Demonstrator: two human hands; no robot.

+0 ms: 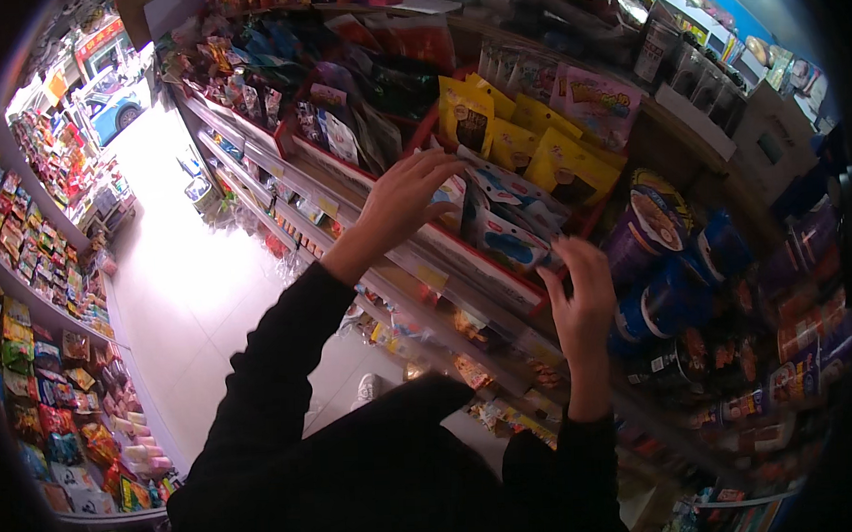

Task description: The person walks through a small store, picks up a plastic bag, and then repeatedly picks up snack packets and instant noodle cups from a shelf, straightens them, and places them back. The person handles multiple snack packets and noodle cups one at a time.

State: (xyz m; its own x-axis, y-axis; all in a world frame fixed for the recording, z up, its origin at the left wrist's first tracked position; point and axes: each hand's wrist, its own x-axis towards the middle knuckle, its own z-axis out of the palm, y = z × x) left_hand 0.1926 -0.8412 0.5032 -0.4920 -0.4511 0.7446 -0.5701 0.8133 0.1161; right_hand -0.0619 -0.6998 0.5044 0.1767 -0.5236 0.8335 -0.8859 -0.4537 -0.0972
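Note:
My left hand (410, 190) reaches over the left end of a red-edged display bin, its fingers stretched above white-and-blue snack bags (508, 239). Whether its fingertips touch the bags cannot be told. At the bin's right front corner is my right hand (582, 288), thumb and fingers apart beside the nearest bag, with nothing seen between them. Behind the white bags, yellow pouches (560, 164) with dark patches stand leaning in the same bin. A pink packet (597, 109) rises at its back.
Purple instant-noodle tubs (645, 221) and blue tubs (666, 302) stand right of the bin. Lower shelves with clear price rails (426, 273) run below it. Across the pale tiled aisle (185, 312), packed snack shelves (54, 396) line the left. A blue car (109, 105) shows outside.

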